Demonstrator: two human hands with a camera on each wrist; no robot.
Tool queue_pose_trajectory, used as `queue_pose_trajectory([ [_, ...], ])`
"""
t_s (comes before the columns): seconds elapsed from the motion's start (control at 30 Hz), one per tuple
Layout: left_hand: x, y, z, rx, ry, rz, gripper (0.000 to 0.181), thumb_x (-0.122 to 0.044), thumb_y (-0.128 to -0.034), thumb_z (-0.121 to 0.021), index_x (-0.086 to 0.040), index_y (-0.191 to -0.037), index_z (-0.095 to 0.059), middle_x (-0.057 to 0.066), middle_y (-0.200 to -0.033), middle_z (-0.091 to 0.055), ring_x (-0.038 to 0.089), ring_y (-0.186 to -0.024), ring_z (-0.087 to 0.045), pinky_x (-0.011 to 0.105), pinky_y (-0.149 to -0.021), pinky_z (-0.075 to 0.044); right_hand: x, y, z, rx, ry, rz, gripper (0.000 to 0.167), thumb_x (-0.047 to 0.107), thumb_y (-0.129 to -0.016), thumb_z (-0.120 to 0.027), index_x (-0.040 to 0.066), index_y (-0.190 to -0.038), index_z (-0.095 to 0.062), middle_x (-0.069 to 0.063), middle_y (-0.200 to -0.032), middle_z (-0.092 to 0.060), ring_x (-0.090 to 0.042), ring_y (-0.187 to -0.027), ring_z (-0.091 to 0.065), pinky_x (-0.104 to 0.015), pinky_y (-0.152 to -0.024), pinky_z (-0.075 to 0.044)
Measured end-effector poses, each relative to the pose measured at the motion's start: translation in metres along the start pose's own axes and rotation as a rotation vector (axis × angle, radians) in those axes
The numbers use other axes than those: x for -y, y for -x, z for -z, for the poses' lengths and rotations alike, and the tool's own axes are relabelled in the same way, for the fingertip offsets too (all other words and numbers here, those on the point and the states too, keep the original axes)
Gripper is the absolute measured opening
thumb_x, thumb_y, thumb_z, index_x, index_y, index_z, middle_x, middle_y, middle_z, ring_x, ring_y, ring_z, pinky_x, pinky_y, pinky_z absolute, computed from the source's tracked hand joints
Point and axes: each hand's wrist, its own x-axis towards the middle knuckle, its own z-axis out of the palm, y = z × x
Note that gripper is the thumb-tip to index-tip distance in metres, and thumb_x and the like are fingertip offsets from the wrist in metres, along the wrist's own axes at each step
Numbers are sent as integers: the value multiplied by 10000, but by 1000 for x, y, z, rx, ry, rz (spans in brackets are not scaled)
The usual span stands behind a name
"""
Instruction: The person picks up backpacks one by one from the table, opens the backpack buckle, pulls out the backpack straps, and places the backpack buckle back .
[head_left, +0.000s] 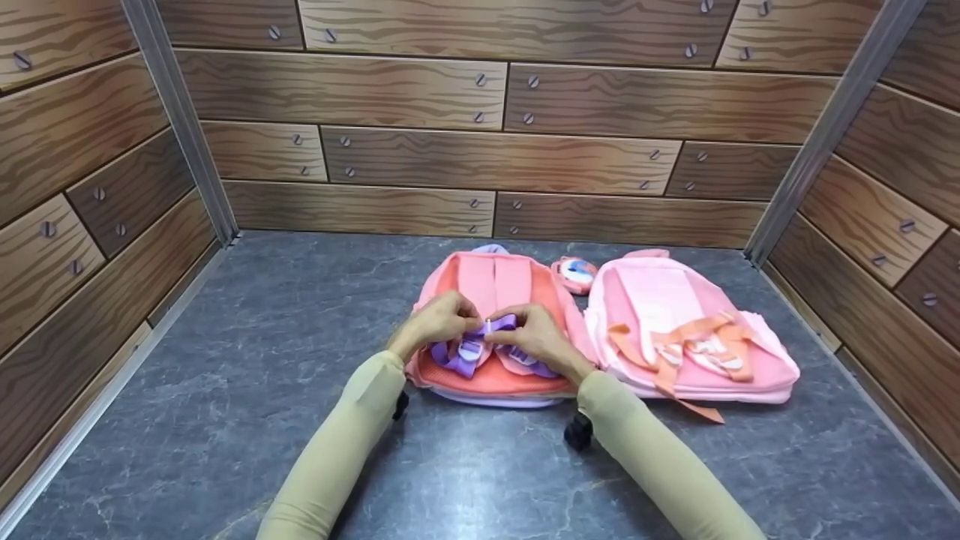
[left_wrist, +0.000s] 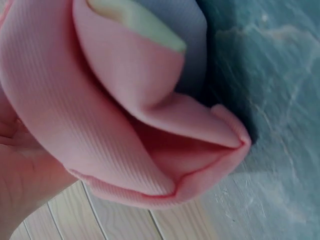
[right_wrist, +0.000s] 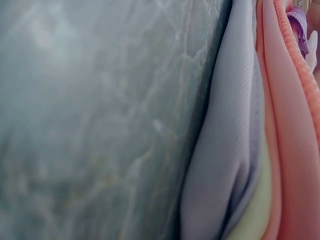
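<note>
A coral-pink backpack (head_left: 551, 277) lies with its shoulder-strap side up near the middle of the table. Above its lower half, my left hand (head_left: 444, 315) and right hand (head_left: 538, 334) pinch a purple webbing strap (head_left: 504, 323) between thumbs and fingers. Purple straps with a pale buckle (head_left: 470, 349) lie just below the hands. The left wrist view shows the backpack's pink side folds (left_wrist: 115, 135) with part of the left palm behind them. In the right wrist view the bag's lilac edge (right_wrist: 225, 130) fills the middle, and only a sliver of the right hand shows.
A light-pink backpack (head_left: 622, 360) with orange straps (head_left: 694, 330) lies close on the right; one strap end trails onto the table. A small round pouch (head_left: 576, 275) with a picture sits between the bags. Wood-patterned walls (head_left: 495, 157) enclose the dark marbled table (head_left: 300, 315).
</note>
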Motion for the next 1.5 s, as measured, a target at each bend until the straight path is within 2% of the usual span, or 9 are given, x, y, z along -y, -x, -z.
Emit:
queue_pose_trajectory([
  [0.3, 3, 3, 6, -50, -49, 28, 166, -95, -1007, -667, 19, -968, -781, -42, -667, -591, 51, -564, -519, 194, -524, -403, 2, 1, 0, -6, 9, -29, 276, 90, -854, -885, -10, -1097, -804, -66, -945, -786, -54, -771, -630, -180, -696, -496],
  [0.57, 1, 3, 3, -35, -30, 12, 169, -56, -1005, -648, 36, -947, -776, -26, -625, -582, 52, -469, -529, 183, -459, -412, 0, 1, 0, 11, -12, -6, 291, 68, -849, -880, -44, -1101, -788, -84, -924, -778, -43, -755, -621, -171, -682, -492],
  [0.7, 1, 1, 1, -34, -50, -16, 168, -44, -995, -647, 42, -950, -784, -12, -663, -623, 46, -453, -527, 175, -455, -408, 0, 2, 0, 10, 9, 4, 292, 78, -846, -886, -35, -1098, -795, -109, -965, -784, -48, -785, -631, -174, -709, -503],
  [0.83, 0, 1, 0, -20, -31, -24, 174, -42, -1001, -643, 53, -955, -782, 18, -677, -647, 53, -439, -533, 175, -443, -405, 1, 2, 0, 5, 34, 11, 293, 92, -839, -893, -24, -1093, -802, -133, -1006, -786, -58, -815, -637, -183, -740, -506],
  [0.93, 1, 1, 1, -6, -3, -15, 179, -46, -1010, -641, 62, -973, -779, 35, -673, -646, 56, -434, -540, 179, -435, -408, 2, 2, 0, 4, 37, 8, 289, 93, -837, -893, -20, -1088, -805, -130, -1002, -787, -61, -815, -635, -186, -743, -503],
  [1.1, 3, 3, 5, -18, 0, 9, 171, -71, -1006, -661, 43, -991, -787, -1, -658, -626, 46, -464, -538, 180, -453, -409, 3, 2, 0, 8, 32, -7, 286, 85, -841, -892, -20, -1092, -805, -108, -981, -788, -57, -793, -638, -182, -725, -508],
  [1.27, 3, 3, 6, -34, -19, 32, 156, -78, -998, -683, 33, -983, -791, -35, -622, -588, 46, -500, -531, 179, -487, -402, 3, 1, 0, 5, 30, -13, 288, 89, -841, -893, -23, -1091, -803, -101, -976, -788, -57, -788, -643, -185, -725, -517],
  [1.5, 0, 0, 2, -46, -65, 38, 157, -73, -997, -685, 41, -980, -791, -35, -663, -607, 34, -495, -522, 173, -493, -406, 1, 0, 1, 5, 31, -14, 286, 108, -843, -895, -5, -1092, -808, -79, -998, -787, -75, -839, -650, -194, -769, -520],
])
